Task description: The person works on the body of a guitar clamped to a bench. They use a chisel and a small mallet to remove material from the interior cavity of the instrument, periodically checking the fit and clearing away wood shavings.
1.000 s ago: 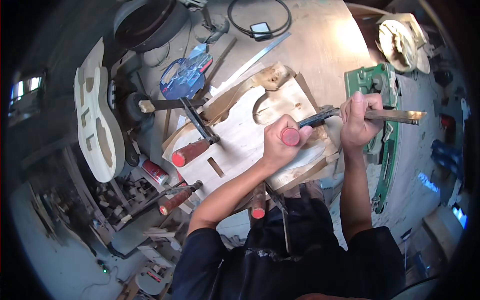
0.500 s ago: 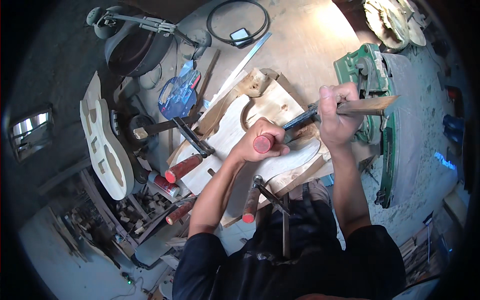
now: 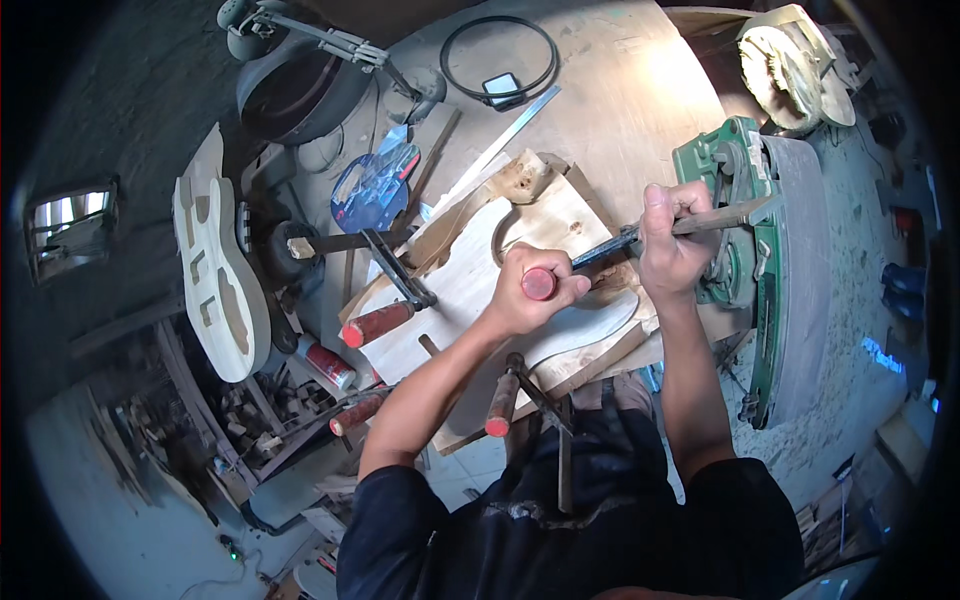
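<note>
My left hand is closed around the red-ended handle of a bar clamp. My right hand grips the same clamp's steel bar, which sticks out to the right past the fist. Beneath lies a pale guitar-body-shaped board on a thicker wooden slab. A second clamp with a red handle sits at the slab's left side. Another clamp grips the near edge, its bar hanging toward my body. My left hand hides part of the board.
A green sanding machine stands close on the right. At the left are a pale guitar body, a spray can and another red handle. A desk lamp, black ring and phone lie toward the back.
My view has shifted, so the bench and things at the back appear slightly lower and farther right. Both hands keep their grip on the clamp, which has barely moved against the board.
</note>
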Motion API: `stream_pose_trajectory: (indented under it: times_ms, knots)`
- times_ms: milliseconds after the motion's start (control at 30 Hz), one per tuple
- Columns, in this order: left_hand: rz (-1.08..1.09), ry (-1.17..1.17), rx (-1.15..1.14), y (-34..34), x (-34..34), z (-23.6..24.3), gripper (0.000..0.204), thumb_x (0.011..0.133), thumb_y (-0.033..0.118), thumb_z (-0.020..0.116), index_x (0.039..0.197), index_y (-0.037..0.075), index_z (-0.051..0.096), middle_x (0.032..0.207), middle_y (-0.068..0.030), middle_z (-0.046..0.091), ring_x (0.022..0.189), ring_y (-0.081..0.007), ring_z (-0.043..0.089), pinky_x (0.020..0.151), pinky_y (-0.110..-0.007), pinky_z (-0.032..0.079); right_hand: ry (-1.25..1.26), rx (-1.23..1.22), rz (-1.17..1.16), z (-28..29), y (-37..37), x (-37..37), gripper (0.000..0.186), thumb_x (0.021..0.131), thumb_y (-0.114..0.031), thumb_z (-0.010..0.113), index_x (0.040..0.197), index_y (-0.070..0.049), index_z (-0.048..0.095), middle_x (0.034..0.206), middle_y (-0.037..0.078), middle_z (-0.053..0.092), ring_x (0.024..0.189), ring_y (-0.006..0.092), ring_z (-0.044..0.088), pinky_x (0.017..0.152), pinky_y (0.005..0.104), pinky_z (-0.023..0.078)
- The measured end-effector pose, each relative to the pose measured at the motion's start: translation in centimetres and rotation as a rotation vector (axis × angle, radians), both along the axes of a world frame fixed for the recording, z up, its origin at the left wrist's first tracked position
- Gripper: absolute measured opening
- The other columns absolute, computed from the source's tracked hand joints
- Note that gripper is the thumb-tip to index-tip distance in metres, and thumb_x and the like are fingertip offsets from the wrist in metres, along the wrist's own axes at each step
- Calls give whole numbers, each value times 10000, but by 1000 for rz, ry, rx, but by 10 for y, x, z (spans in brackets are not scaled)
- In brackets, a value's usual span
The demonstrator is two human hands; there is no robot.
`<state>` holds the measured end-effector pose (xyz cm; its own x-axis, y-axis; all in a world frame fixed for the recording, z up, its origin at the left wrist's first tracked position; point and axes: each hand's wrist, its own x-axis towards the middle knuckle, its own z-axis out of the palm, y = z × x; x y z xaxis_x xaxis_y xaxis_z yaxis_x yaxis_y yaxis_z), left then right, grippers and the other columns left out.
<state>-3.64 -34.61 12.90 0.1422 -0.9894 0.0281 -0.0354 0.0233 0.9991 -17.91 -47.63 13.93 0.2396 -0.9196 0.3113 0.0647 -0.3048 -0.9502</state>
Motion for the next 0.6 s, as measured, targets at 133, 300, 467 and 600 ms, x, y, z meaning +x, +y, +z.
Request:
stream_pose_trajectory:
  times_ms: [133, 300, 467, 600]
  knots:
    - [-300, 90, -12, -10, 21, -4, 393, 772, 109, 769, 551, 45, 450, 492, -38, 418, 459, -139, 390, 467, -318, 304, 30, -26, 3, 0, -1, 2, 267, 934, -93, 665, 750, -54, 475, 575, -24, 439, 539, 54, 377, 491, 269, 321]
    - [-214, 36, 77, -6, 15, -5, 383, 740, 153, 799, 588, 53, 462, 506, -32, 420, 481, -162, 413, 490, -327, 324, -42, 29, 17, 1, 0, -1, 263, 933, -73, 664, 752, -53, 475, 592, -35, 450, 545, 46, 379, 487, 262, 318]
    - [-24, -363, -180, 3, 31, 0, 390, 562, 122, 635, 940, 30, 664, 982, -163, 636, 959, -281, 615, 872, -356, 480, -31, 8, 23, 1, 0, -3, 258, 924, -77, 681, 756, -55, 486, 597, -40, 464, 546, 42, 394, 492, 249, 337]
    - [554, -694, 176, 12, 57, -28, 361, 724, 23, 577, 1068, 11, 687, 993, -165, 659, 934, -294, 664, 848, -368, 520, 14, -39, 28, 11, -1, 0, 221, 907, -80, 698, 774, -50, 524, 580, -31, 480, 526, 50, 413, 496, 247, 360]
